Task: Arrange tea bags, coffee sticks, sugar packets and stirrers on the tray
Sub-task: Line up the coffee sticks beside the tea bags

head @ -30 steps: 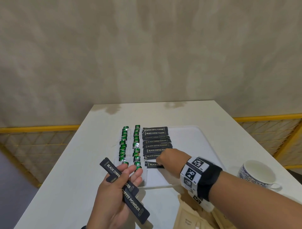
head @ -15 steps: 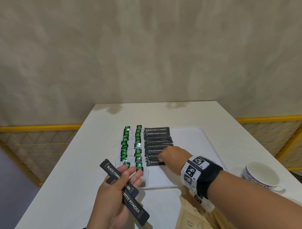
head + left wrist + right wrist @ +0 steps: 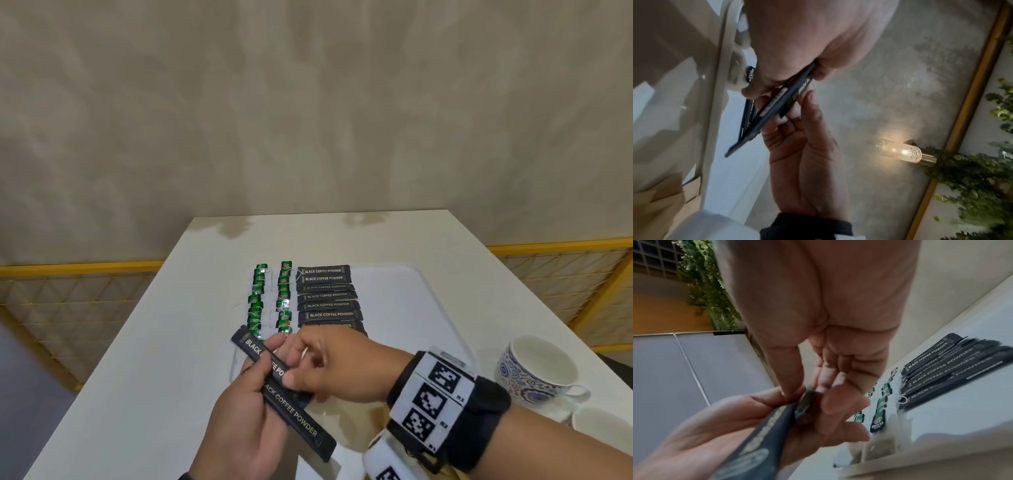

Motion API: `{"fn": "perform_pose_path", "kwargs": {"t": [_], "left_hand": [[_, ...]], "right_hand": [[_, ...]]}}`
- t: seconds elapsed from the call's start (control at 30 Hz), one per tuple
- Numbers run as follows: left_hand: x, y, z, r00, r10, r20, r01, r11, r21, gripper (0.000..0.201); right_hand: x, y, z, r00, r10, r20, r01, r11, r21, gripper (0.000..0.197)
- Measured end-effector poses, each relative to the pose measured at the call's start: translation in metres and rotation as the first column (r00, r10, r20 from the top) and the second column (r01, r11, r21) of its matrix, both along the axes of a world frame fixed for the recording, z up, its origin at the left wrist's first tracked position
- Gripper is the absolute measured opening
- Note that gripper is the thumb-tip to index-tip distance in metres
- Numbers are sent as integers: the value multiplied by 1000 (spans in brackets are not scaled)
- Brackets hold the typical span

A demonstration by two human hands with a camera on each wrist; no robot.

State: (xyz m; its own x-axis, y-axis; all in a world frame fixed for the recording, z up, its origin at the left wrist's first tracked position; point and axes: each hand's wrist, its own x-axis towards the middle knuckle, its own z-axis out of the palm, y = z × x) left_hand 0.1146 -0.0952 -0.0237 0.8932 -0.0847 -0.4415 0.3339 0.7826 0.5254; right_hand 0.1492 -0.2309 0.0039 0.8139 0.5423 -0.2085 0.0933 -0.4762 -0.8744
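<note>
A white tray (image 3: 404,308) on the table holds two columns of green tea bags (image 3: 255,301) and a column of black coffee sticks (image 3: 327,296). In front of the tray's near left corner, my left hand (image 3: 260,363) holds two more black coffee sticks, an upper one (image 3: 251,347) and a lower one (image 3: 298,421). My right hand (image 3: 298,359) pinches the upper stick between thumb and fingers. The left wrist view shows both hands on the sticks (image 3: 777,100). In the right wrist view my right hand (image 3: 818,386) meets the stick (image 3: 764,434), with the tray's coffee row (image 3: 941,366) behind.
A white cup with a blue pattern (image 3: 537,370) stands right of the tray, and a second cup (image 3: 599,425) sits nearer me. Brown paper packets (image 3: 663,203) lie on the white table (image 3: 171,342) near its front edge. A yellow-framed railing surrounds the table.
My right hand left the coffee row on the tray and came back toward me to the left hand, where it now pinches the upper stick. The left hand stayed put.
</note>
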Motion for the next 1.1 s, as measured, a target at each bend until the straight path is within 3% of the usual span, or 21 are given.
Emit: {"fn": "perform_pose_path", "kwargs": {"t": [0.1,0.23,0.33,0.47,0.57,0.77,0.93,1.1], "left_hand": [[-2,-6,2,999,-49,20,48,998,47,30],[-1,-1,-3,1000,6,-8,-5,985,170,32],[1,8,-6,995,84,-53,-66,958,278,30],[-2,14,-2,994,95,-51,-76,954,292,29],[-3,15,1,995,92,-30,-80,958,276,29],[-5,16,1,996,86,-12,-80,962,261,30],[-5,16,-1,996,85,-17,-78,965,249,30],[-6,16,-1,997,81,-9,-77,966,248,29]], "right_hand": [[-1,-3,-1,998,-48,-50,50,998,42,19],[8,-20,3,990,-109,91,124,975,-186,11],[19,-38,4,963,-77,257,202,837,-508,9],[25,-49,-2,975,42,219,136,665,-734,24],[28,-47,-9,972,93,214,116,604,-788,28],[25,-38,-13,932,75,354,231,630,-742,27],[14,-22,-25,943,242,228,63,541,-838,25],[6,-16,-25,926,310,217,59,449,-891,32]]}}
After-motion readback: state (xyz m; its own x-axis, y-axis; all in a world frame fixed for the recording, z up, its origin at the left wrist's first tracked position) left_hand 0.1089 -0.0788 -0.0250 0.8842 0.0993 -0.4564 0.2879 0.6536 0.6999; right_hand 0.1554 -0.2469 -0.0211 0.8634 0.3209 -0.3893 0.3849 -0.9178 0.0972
